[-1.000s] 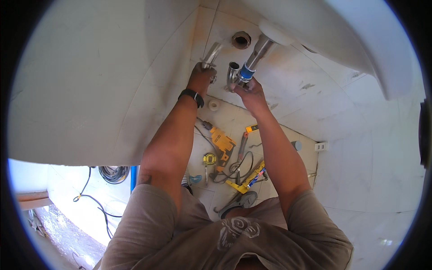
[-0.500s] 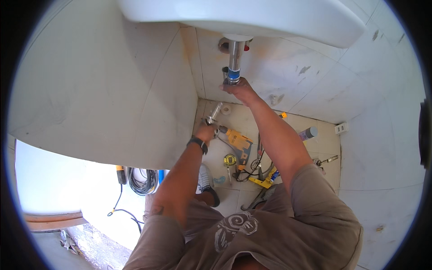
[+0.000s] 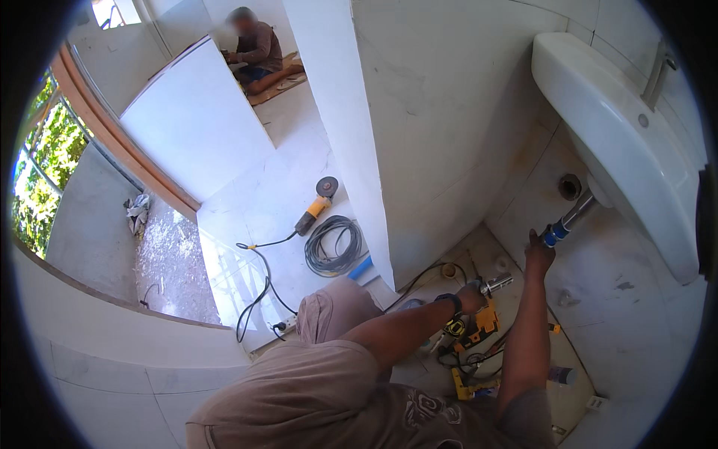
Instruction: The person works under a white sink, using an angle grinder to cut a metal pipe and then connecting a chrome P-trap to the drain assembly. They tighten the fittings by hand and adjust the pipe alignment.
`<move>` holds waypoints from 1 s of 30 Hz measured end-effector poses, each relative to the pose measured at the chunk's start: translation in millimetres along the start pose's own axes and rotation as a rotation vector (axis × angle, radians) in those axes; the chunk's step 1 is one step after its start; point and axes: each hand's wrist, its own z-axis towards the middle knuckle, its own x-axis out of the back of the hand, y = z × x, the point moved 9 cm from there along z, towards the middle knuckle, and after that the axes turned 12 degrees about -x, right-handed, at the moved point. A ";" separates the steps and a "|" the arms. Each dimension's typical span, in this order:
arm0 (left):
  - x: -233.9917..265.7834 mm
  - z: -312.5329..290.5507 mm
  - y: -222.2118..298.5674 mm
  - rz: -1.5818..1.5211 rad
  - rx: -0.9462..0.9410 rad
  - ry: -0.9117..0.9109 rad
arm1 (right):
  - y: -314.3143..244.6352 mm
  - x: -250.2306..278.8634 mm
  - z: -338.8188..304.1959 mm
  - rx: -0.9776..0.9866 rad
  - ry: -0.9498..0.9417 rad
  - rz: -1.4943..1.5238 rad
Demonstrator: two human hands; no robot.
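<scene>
Silver pipe piece; blue-banded silver drainpipe; white sink.

Wearer's hands: two. Metal pipes: two. One each: sink, faucet, wall hole, grinder, drill, tape measure, cable coil, blue pipe, power strip, can, wristwatch, co-worker.

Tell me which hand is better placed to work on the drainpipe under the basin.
Likely the right: the right hand is at the lower end of the drainpipe, by its blue band. The left hand is away from it, holding a chrome tube.
</scene>
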 end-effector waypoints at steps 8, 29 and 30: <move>75.4 -9.0 32.9 0.241 -0.020 -0.073 | 74.3 13.3 -36.5 0.075 -0.057 -0.292; -144.5 -86.6 -183.4 0.265 0.371 -0.490 | 274.3 185.0 -245.7 -0.285 0.203 -0.865; -155.4 -85.1 -187.0 0.364 0.288 -0.551 | 278.7 186.6 -247.2 -0.274 0.215 -0.860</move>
